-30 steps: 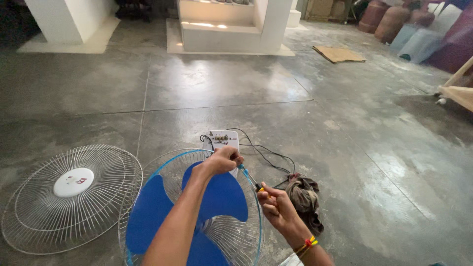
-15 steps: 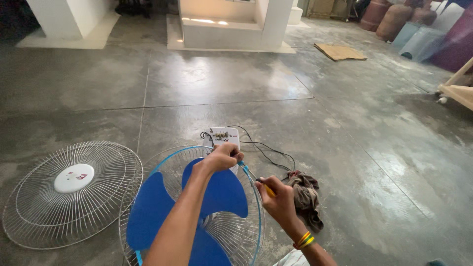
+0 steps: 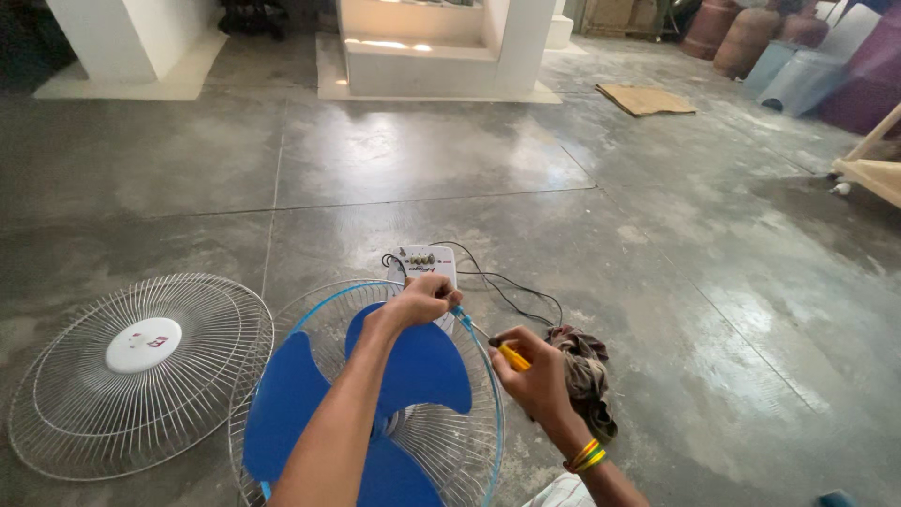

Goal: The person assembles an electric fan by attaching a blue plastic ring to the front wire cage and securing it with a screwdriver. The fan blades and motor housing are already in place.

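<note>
While the bare concrete floor [image 3: 422,160] takes up most of the view, the work sits low in the frame: a rear fan guard [image 3: 469,441] with a light-blue rim, lying face up with its blue blades [image 3: 422,371] still mounted. A detached front grille [image 3: 141,376] lies just beside it to the left, a crumpled rag [image 3: 584,376] to the right, and a white control box [image 3: 427,263] with black wires [image 3: 511,296] rests past the rim. The left hand [image 3: 422,302] is clenched on the rim's far edge, steadying it. The right hand [image 3: 533,376] grips a yellow-handled screwdriver [image 3: 496,345], its tip at the rim beside the left fingers. This looks like working a rim fastener or clip; the next move likely needs the tip kept seated while the guard is held from shifting.
</note>
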